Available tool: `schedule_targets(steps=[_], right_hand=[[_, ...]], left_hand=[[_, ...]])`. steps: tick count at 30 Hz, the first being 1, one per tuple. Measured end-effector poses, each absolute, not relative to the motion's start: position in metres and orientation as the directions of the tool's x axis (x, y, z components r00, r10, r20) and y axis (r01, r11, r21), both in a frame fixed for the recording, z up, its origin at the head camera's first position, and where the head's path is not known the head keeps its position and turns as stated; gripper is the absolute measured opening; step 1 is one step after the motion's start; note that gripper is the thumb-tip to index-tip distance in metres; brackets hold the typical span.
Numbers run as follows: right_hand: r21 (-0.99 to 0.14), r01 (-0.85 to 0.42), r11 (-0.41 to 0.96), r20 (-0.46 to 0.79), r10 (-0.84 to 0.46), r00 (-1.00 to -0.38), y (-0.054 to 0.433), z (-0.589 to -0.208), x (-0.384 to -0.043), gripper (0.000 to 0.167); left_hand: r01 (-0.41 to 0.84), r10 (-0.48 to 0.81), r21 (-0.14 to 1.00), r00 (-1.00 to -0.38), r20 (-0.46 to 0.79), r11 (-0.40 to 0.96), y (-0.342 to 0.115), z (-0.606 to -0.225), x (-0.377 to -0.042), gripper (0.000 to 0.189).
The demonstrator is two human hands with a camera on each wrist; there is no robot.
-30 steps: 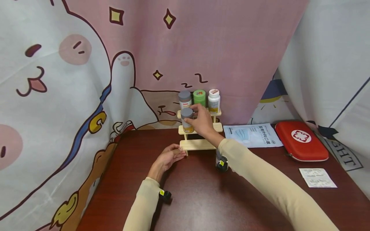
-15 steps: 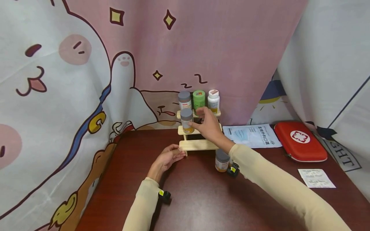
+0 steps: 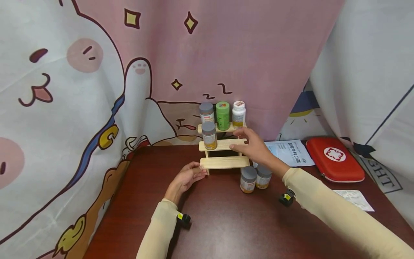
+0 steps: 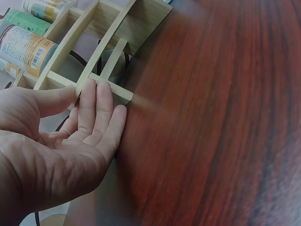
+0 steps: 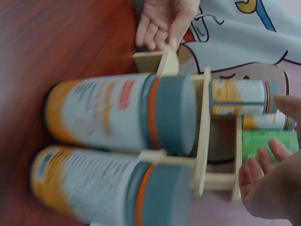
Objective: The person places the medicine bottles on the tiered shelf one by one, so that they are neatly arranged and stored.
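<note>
My left hand [image 3: 189,176] pinches the left end of the lowest step of a three-step wooden rack [image 3: 224,163] between thumb and fingers; the left wrist view shows the thumb on the wood [image 4: 110,88]. A grey-capped bottle [image 3: 209,136] stands at the left of the middle step. My right hand [image 3: 253,145] hovers by that step's right end, fingers apart and holding nothing. On the top step stand another grey-capped bottle [image 3: 207,112], a green bottle [image 3: 222,117] and a white bottle [image 3: 238,115]. Two more grey-capped bottles [image 3: 248,180] [image 5: 113,110] stand on the table, right of the rack.
At the back right lie a face-mask packet [image 3: 289,153] and a red zipped case [image 3: 334,158] with a white emblem. A white blister sheet [image 3: 355,199] is partly covered by the right sleeve. A printed curtain [image 3: 258,54] hangs behind the dark wooden table [image 3: 220,230].
My right hand has let go of the grey-capped bottle on the middle step and moved right. Both bottles on the table now show. My left hand stays on the rack.
</note>
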State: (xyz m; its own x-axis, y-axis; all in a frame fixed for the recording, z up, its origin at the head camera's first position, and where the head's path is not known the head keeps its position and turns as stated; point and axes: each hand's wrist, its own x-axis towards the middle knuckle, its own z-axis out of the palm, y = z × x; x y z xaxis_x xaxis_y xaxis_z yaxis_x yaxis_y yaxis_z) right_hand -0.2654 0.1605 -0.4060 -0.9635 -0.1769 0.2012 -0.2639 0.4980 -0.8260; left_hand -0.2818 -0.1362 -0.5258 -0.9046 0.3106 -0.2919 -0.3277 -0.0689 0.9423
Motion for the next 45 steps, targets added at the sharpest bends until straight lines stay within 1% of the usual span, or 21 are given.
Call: schedule_targets(steps=[4,11,18,24,28,34,45], right_hand=[[-0.816,-0.269,0.512,0.185,-0.210,-0.960,0.182,-0.415,-0.260,0.053],[-0.806,-0.290,0.516,0.141,-0.309,-0.941,0.209,-0.423,-0.249,0.052],[-0.796,-0.269,0.543,0.082,-0.343,-0.936,0.233,-0.428,-0.236,0.061],[-0.803,-0.237,0.547,0.030,-0.361,-0.932,0.251,-0.435,-0.224,0.066],[-0.833,-0.214,0.510,-0.002,-0.390,-0.921,0.263,-0.444,-0.219,0.064],[-0.881,-0.185,0.435,-0.030,-0.442,-0.896,0.275,-0.461,-0.216,0.069],[-0.919,-0.121,0.375,-0.082,-0.483,-0.872,0.286,-0.476,-0.219,0.069]], left_hand=[[-0.324,0.314,0.944,-0.905,-0.288,-0.068,-0.135,-0.527,-0.282,0.015],[-0.337,0.307,0.940,-0.902,-0.305,-0.059,-0.134,-0.527,-0.282,0.015],[-0.329,0.307,0.943,-0.904,-0.298,-0.052,-0.138,-0.524,-0.281,0.016],[-0.327,0.321,0.943,-0.900,-0.294,-0.054,-0.139,-0.523,-0.281,0.019],[-0.333,0.328,0.941,-0.896,-0.298,-0.056,-0.138,-0.524,-0.282,0.019],[-0.334,0.318,0.940,-0.900,-0.299,-0.063,-0.136,-0.524,-0.282,0.019],[-0.338,0.318,0.940,-0.898,-0.305,-0.053,-0.137,-0.524,-0.282,0.022]])
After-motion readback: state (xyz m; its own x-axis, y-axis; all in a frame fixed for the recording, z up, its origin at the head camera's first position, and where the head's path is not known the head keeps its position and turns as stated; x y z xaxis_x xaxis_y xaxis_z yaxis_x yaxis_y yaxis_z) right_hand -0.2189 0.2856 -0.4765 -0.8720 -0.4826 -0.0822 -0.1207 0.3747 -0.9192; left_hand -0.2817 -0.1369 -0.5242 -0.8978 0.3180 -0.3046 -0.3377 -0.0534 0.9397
